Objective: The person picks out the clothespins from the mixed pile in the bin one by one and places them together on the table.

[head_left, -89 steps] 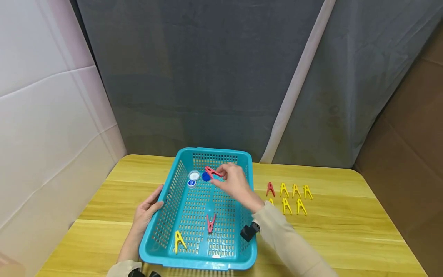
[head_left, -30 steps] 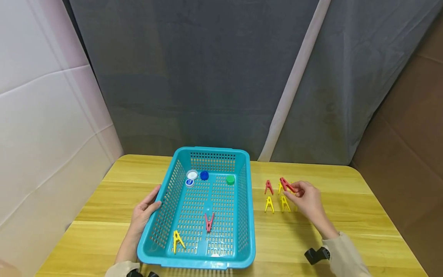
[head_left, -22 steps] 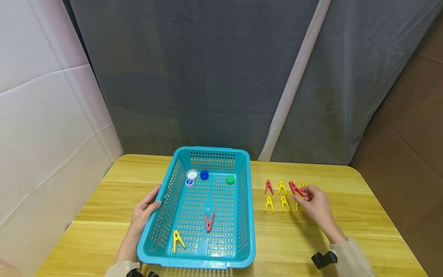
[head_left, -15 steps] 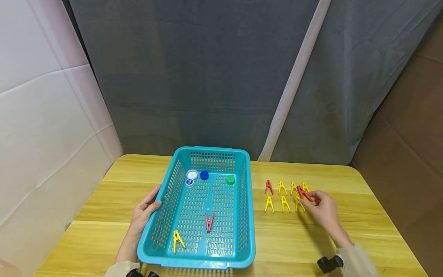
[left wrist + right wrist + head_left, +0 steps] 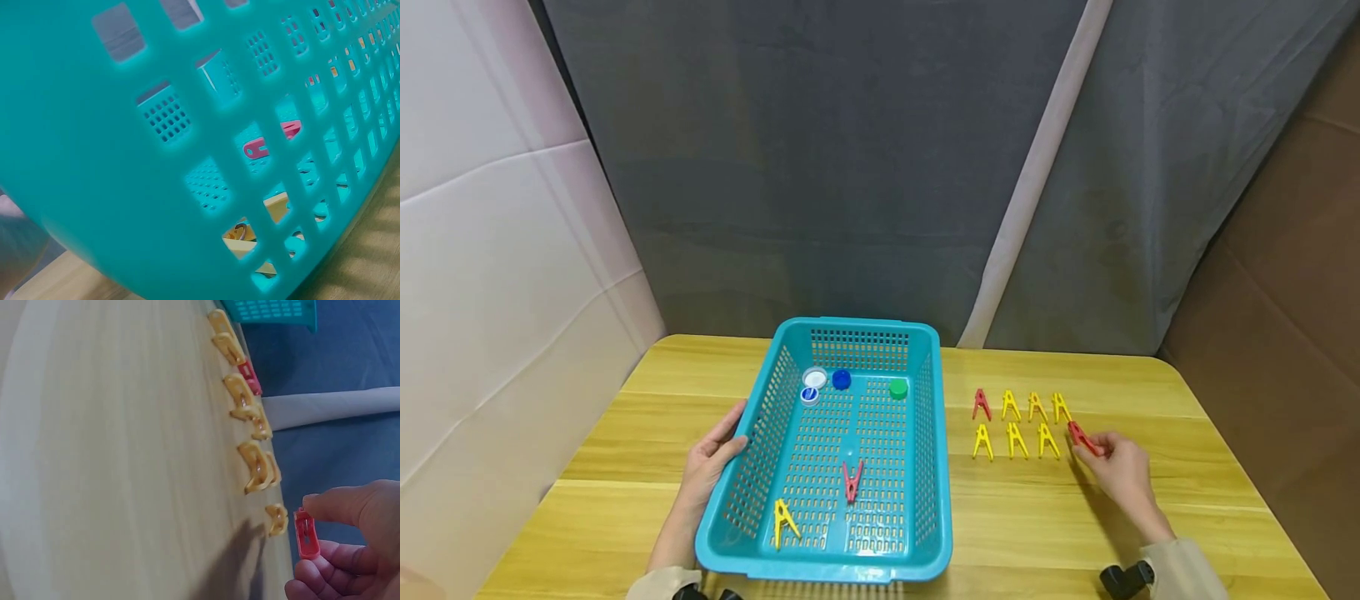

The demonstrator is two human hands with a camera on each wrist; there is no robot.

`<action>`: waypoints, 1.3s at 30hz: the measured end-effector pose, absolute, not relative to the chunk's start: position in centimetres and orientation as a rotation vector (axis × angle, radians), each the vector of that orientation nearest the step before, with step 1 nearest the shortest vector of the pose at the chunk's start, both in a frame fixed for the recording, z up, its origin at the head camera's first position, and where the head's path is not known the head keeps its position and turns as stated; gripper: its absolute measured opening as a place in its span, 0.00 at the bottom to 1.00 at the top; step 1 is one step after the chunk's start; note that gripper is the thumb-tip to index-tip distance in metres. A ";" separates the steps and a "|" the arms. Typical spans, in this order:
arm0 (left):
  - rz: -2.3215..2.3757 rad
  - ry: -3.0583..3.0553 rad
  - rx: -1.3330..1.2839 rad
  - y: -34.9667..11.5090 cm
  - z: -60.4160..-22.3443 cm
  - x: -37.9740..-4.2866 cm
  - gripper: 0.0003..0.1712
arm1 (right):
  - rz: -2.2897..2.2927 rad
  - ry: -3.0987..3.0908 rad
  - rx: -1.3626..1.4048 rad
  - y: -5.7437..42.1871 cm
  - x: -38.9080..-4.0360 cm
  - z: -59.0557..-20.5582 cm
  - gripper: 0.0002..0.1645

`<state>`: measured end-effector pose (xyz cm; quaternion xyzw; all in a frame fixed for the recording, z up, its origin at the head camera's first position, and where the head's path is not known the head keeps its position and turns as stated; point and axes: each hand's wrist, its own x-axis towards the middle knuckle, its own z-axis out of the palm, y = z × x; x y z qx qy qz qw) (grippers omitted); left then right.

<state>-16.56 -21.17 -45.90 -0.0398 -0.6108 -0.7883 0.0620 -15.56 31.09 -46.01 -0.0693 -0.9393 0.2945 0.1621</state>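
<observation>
A turquoise plastic basket [image 5: 823,573] stands on the wooden table. My left hand [image 5: 706,467] holds its left rim, thumb against the edge, part of the fingers hidden. Between thumb and fingers, my right hand [image 5: 1122,473] pinches a red clothespin [image 5: 1086,439] at the right end of two rows of clothespins. The back row has a red clothespin [image 5: 982,405] followed by yellow ones [image 5: 1010,406]; the front row is yellow [image 5: 1017,441]. In the right wrist view the held red clothespin [image 5: 306,535] hangs just beside a yellow one [image 5: 277,519].
Inside the basket lie a pink clothespin [image 5: 852,482], a yellow clothespin [image 5: 785,523], a green cap [image 5: 898,388], a dark blue cap [image 5: 841,380], a white lid [image 5: 814,378] and a blue-and-white cap [image 5: 809,396]. A grey cloth [image 5: 850,167] hangs behind the table [image 5: 1187,517].
My right hand has carried the red clothespin from above the basket, across the rows, to their right end. The green cap inside the basket is now uncovered. My left hand stays at the rim.
</observation>
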 end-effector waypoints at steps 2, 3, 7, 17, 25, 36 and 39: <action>-2.384 -1.851 -0.118 -21.2 -45.9 -16.6 0.27 | 0.823 -2.694 -0.199 31.3 -15.5 -46.3 0.14; -2.384 -1.852 -0.117 -21.2 -45.9 -16.6 0.27 | 0.822 -2.703 -0.201 31.3 -15.4 -46.4 0.14; -2.384 -1.859 -0.113 -21.2 -45.9 -16.5 0.27 | 0.836 -2.748 -0.243 31.5 -15.3 -46.7 0.16; -2.369 -1.877 -0.081 -21.1 -45.8 -16.5 0.27 | 0.863 -2.842 -0.345 31.7 -15.5 -47.0 0.16; -2.372 -1.858 -0.130 -21.2 -45.8 -16.5 0.27 | 0.846 -2.863 -0.342 31.7 -15.7 -47.2 0.17; -2.395 -1.843 -0.138 -21.2 -45.8 -16.5 0.27 | 0.859 -2.840 -0.326 31.7 -15.8 -46.3 0.20; -2.383 -1.851 -0.136 -21.2 -45.7 -16.5 0.27 | 0.864 -2.797 -0.288 31.4 -16.1 -45.1 0.22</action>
